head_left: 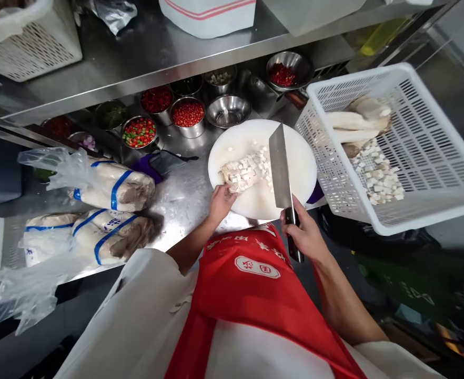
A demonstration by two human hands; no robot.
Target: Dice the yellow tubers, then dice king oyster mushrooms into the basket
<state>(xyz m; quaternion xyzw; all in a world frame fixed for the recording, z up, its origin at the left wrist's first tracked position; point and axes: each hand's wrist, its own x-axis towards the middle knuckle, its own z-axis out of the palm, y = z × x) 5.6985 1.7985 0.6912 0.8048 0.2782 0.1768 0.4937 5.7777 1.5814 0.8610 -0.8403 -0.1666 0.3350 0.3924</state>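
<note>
A round white cutting board lies on the steel counter in front of me. Diced pale mushroom is heaped across its middle and left. My right hand grips the black handle of a cleaver, whose broad blade points away from me over the board, at the right end of the pile. At the pile's left end, my left hand rests by the board's near edge with its fingers bent against the mushroom pieces. Its fingertips are partly hidden, and whether it pinches a piece is unclear.
At right stands a white plastic basket holding whole mushrooms and cubes. Bagged mushrooms lie at left. Behind the board are several metal bowls, one with chopped red chilies. A steel shelf overhangs them.
</note>
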